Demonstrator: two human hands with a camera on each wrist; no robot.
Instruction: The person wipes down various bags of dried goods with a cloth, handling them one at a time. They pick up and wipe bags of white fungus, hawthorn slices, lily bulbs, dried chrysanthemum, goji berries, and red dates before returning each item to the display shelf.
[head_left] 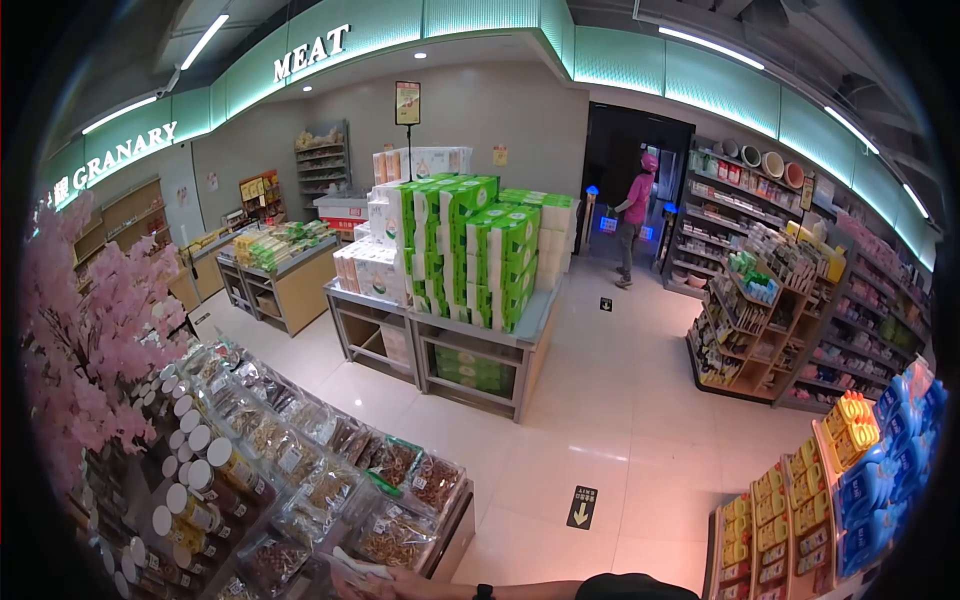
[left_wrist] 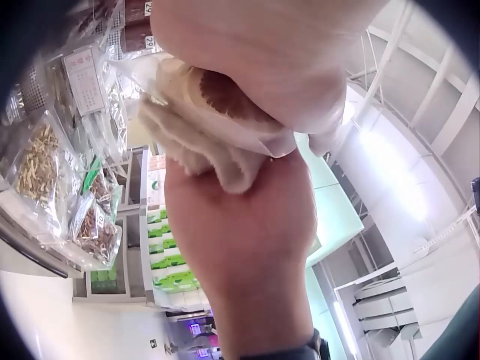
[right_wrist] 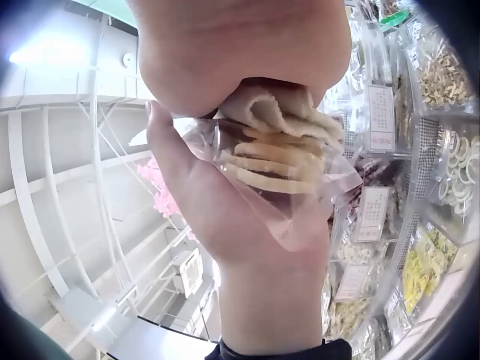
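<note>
Both your hands close round one clear plastic bag [right_wrist: 289, 176] of pale dried slices, right up against the wrist cameras. Your left hand [right_wrist: 225, 202] cups the bag from underneath, thumb along one side, palm behind it. Your right hand [left_wrist: 247, 262] wraps it from the other side, fingers curled against the plastic. A folded beige cloth [left_wrist: 199, 146] is bunched against the bag between your palms.

From the head view you only get the bottom sliver: the bag [head_left: 358, 572] and a forearm with a dark wrist band [head_left: 484, 592] cut off by the frame edge, so your fingers are not readable there.

Just beyond the bag sits the slanted display shelf [head_left: 455, 520] packed with clear bags of dried goods [head_left: 395, 460] and rows of white-lidded jars [head_left: 190, 470]. What is in the single bags is hard to make out. Pink blossom branches [head_left: 75, 330] crowd your left side.

Ahead, the tiled floor [head_left: 600, 420] opens wide towards a counter stacked with green-and-white packs [head_left: 480, 250]. A person in pink [head_left: 635, 215] stands far off by the dark doorway.
</note>
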